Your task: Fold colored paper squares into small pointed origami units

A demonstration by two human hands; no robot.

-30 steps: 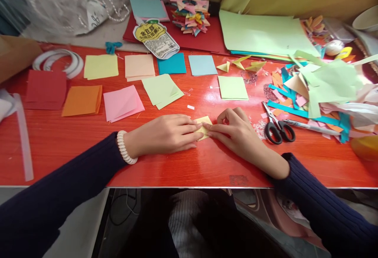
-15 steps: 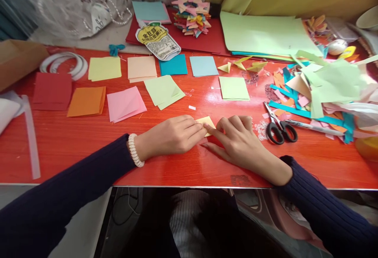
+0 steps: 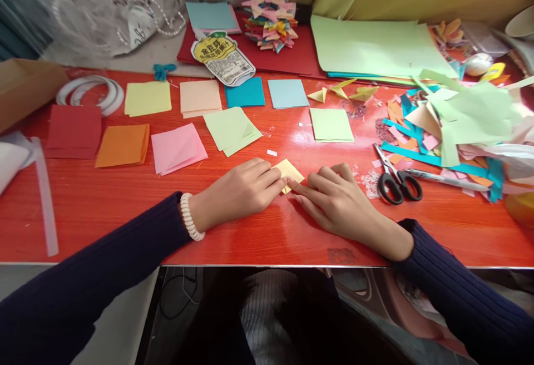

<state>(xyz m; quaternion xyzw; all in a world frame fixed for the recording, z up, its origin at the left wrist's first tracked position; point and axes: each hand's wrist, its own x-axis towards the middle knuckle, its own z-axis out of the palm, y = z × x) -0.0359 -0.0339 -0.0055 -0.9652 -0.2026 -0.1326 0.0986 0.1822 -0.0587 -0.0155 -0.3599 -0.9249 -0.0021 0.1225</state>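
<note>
A small folded yellow paper (image 3: 290, 171) lies on the red table (image 3: 233, 237) between my hands. My left hand (image 3: 250, 187) holds down its left corner, fingers together; a pale coiled band sits on that wrist. From the right, my right hand (image 3: 337, 198) presses the paper's near edge with its index fingertip, the other fingers curled. Both fingertips nearly meet on the paper. Beyond the hands lie stacks of square paper: light green (image 3: 331, 125), pale green (image 3: 232, 131), pink (image 3: 178, 149) and orange (image 3: 122, 145). Small folded yellow pieces (image 3: 340, 92) rest further back.
Black-handled scissors (image 3: 396, 181) and a pen (image 3: 446, 179) lie right of my right hand. Paper scraps (image 3: 475, 114) pile up at the right. A multicoloured folded-paper model (image 3: 272, 23) stands at the back. White tape rings (image 3: 89, 93) and a cardboard box (image 3: 31, 89) are on the left.
The yellow paper has turned slightly and more of it shows. My right index fingertip has shifted a little left and down, to the paper's near edge.
</note>
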